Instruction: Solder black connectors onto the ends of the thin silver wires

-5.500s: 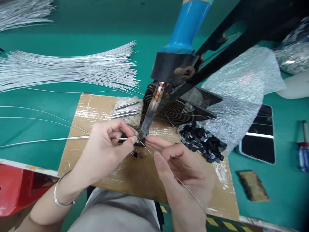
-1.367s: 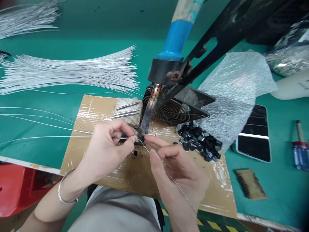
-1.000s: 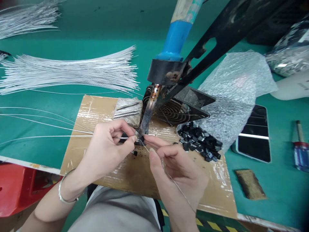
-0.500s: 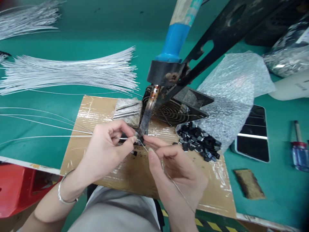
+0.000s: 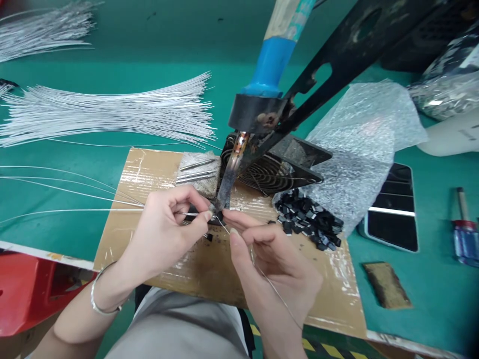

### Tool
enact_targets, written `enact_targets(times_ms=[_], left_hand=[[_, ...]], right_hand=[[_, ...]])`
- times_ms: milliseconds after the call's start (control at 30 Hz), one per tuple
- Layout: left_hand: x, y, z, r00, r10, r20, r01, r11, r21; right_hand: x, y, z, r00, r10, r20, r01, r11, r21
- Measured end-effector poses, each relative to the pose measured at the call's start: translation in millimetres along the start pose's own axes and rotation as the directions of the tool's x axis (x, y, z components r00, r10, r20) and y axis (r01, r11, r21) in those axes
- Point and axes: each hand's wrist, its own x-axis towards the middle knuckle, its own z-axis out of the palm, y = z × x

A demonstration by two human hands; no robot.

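Note:
My left hand (image 5: 164,232) pinches a thin white wire (image 5: 75,211) that runs off to the left, its end held at the tip of a fixed soldering iron (image 5: 230,172) with a blue handle. My right hand (image 5: 273,259) pinches a fine solder wire (image 5: 277,296), feeding its end to the same iron tip from the right. A small black part (image 5: 220,218) sits under the tip between my fingertips. All this happens over a taped cardboard pad (image 5: 209,264).
A fanned bundle of white wires (image 5: 112,109) lies at the back left. A black fan (image 5: 273,167), a pile of small black parts (image 5: 309,219), bubble wrap (image 5: 359,149), a phone (image 5: 392,212), a screwdriver (image 5: 464,227) and a brown sponge (image 5: 387,286) are to the right.
Both hands stay at the iron tip. My right hand's fingers have shifted slightly along the solder wire; the view has drifted a little.

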Motion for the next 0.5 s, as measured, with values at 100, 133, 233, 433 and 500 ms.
enact_targets(times_ms=[100,133,233,433,500], left_hand=[[0.2,0.0,-0.3,1.000,-0.002,-0.001,0.002,1.000,-0.006],[0.2,0.1,-0.3,1.000,-0.004,-0.001,0.004,1.000,-0.008],[0.8,0.3,-0.1,1.000,-0.004,0.001,0.004,1.000,-0.015],[2.7,-1.3,0.4,1.000,0.005,0.007,-0.005,1.000,-0.004],[2.5,-1.7,0.1,1.000,0.007,0.006,-0.007,1.000,0.004]], right_hand=[[0.5,1.2,-0.2,1.000,0.001,0.002,-0.001,1.000,-0.006],[0.7,1.6,-0.4,1.000,-0.003,0.005,0.003,1.000,-0.005],[0.9,2.2,-0.6,1.000,-0.013,0.014,0.013,1.000,-0.002],[0.6,1.0,0.4,1.000,0.014,0.004,-0.014,1.000,-0.004],[0.7,1.5,0.2,1.000,0.012,0.006,-0.012,1.000,0.000]])
